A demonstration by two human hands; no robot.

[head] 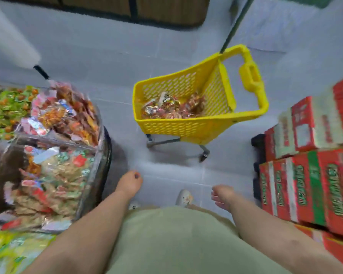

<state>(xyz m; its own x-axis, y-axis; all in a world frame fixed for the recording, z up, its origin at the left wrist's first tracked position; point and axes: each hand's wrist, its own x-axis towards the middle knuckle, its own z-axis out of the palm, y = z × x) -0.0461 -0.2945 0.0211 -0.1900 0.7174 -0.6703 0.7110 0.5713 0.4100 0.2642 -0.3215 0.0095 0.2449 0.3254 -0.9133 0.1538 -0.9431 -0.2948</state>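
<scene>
Left hand: empty, loosely curled
Right hand: empty too, relaxed
Yellow cart: some snack packets already in, looks like more picking left

Under you a pale grey tiled floor carries the yellow cart, which stands on its wheels. Right of the cart, red and green cartons sit stacked on a black pallet. Left of the cart stands a dark-rimmed display stand. Nearer you than the cart, your pale shoe rests on the tiles.
</scene>
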